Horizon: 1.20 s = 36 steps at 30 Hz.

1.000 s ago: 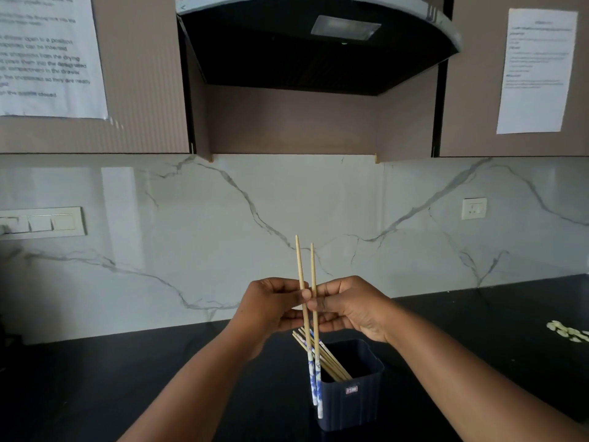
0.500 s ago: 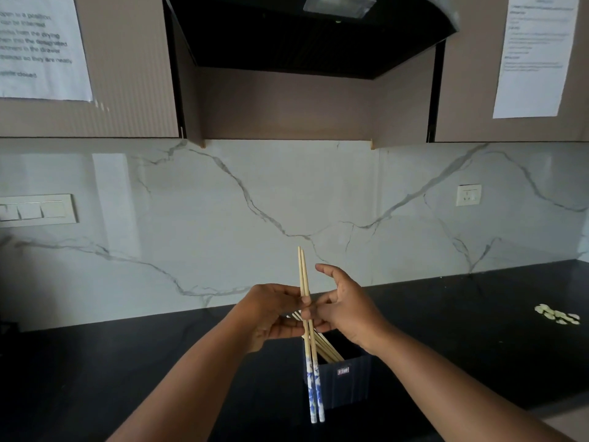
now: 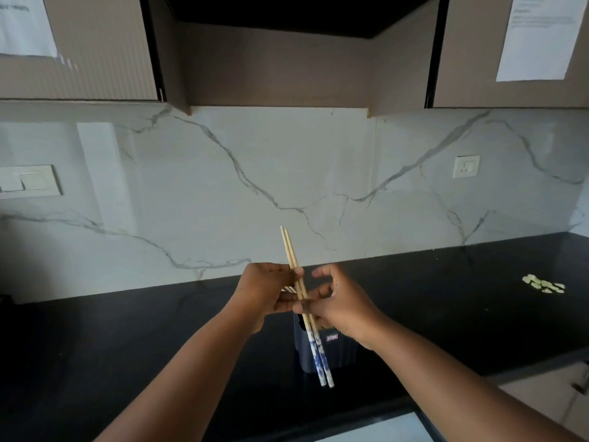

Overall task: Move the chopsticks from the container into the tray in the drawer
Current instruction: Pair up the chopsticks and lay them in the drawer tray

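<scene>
With the pair of pale wooden chopsticks with blue-patterned ends (image 3: 305,309) pinched in the left hand (image 3: 266,290) above the dark blue ribbed plastic container (image 3: 331,352), the loosely open, empty right hand (image 3: 339,303) should square their tips before carrying.

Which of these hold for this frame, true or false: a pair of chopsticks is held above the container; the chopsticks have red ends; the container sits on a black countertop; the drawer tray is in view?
1. A pair of chopsticks is held above the container. True; the left hand grips them.
2. The chopsticks have red ends. False: the lower ends are blue and white.
3. The container sits on a black countertop. True.
4. The drawer tray is in view. False: no tray shows.
5. The right hand rests flat on the countertop. False: it is raised beside the chopsticks.
</scene>
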Available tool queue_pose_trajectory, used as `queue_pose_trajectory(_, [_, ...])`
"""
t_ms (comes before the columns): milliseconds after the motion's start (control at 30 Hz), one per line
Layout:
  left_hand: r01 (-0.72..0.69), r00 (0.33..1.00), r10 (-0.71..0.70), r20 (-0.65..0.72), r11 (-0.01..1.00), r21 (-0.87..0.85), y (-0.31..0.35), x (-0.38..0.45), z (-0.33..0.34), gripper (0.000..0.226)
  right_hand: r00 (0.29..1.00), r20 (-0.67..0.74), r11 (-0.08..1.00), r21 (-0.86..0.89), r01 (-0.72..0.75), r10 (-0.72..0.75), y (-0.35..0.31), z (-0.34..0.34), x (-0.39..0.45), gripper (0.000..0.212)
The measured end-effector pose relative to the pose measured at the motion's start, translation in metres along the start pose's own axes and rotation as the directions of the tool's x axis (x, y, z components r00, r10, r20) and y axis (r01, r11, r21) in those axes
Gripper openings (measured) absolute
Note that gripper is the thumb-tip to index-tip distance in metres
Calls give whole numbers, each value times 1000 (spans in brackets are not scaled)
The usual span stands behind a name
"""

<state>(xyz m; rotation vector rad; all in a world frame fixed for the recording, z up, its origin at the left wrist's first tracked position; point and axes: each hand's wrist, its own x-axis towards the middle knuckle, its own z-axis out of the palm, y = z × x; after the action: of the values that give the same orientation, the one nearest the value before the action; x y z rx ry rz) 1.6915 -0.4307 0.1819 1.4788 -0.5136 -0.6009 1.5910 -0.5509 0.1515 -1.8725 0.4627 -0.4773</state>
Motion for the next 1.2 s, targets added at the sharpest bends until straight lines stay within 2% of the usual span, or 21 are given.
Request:
queue_pose_trajectory(67, [-10,1000,10,-16,1000,-27,-5,3,-1,18,990,86,991,72,-117,110,13,-4,-3,45])
queue_pose_trajectory(167, [-14,1000,13,-12,999,-48,-16,8,3,18,959,218,964,152,-219,183,32,-9,-4,23])
queue_pose_trajectory(333, [-35,999,35,13,999,16,-51,15,22,6,934,286,929,234,-286,215,65,-15,-7,16])
queue_pose_trajectory(400, [-48,999,46,22,994,94,-71,18,26,12,920,323,928,218,-301,223,86,-19,-7,14])
queue_pose_trajectory(467, [-100,992,119,-43,949,299,-94,20,24,38,905,343,941,133,-311,251,110,-23,-10,14])
queue_pose_trajectory(533, [-93,956,207,-208,886,455,-122,21,15,62,884,360,950,-20,-313,299,140,-26,-17,10])
queue_pose_trajectory(600, [-41,905,213,-368,905,423,-152,22,1,65,852,406,939,-228,-256,331,174,-29,-25,16])
queue_pose_trajectory(633, [-15,890,225,-397,884,467,-167,24,-6,65,832,433,918,-340,-205,346,191,-31,-30,18])
queue_pose_trajectory(667, [18,891,246,-382,821,570,-182,25,-10,66,809,457,887,-434,-161,370,207,-32,-34,19])
queue_pose_trajectory(700, [49,911,256,-323,711,702,-197,27,-14,69,782,481,858,-497,-131,398,222,-31,-38,17])
queue_pose_trajectory(733, [77,942,234,-241,548,833,-213,30,-17,69,756,502,836,-537,-108,420,236,-30,-42,13])
queue_pose_trajectory(767, [110,972,155,-177,370,923,-229,31,-18,69,737,516,813,-577,-77,436,248,-27,-44,8])
queue_pose_trajectory(800, [143,985,60,-161,234,962,-243,31,-18,69,730,525,789,-614,-30,437,258,-23,-47,4])
queue_pose_trajectory(833, [161,987,-1,-163,167,973,-253,31,-19,71,725,530,761,-648,13,440,268,-18,-48,8])
queue_pose_trajectory(967, [42,999,26,-44,86,995,-266,37,-26,75,680,547,635,-757,153,488,299,1,-49,12])
queue_pose_trajectory(1067, [43,999,-13,-42,110,993,-264,43,-31,75,647,555,526,-807,267,523,315,14,-50,19])
queue_pose_trajectory(1200, [45,999,1,-45,132,990,-265,42,-31,74,612,598,541,-783,307,518,327,22,-48,10])
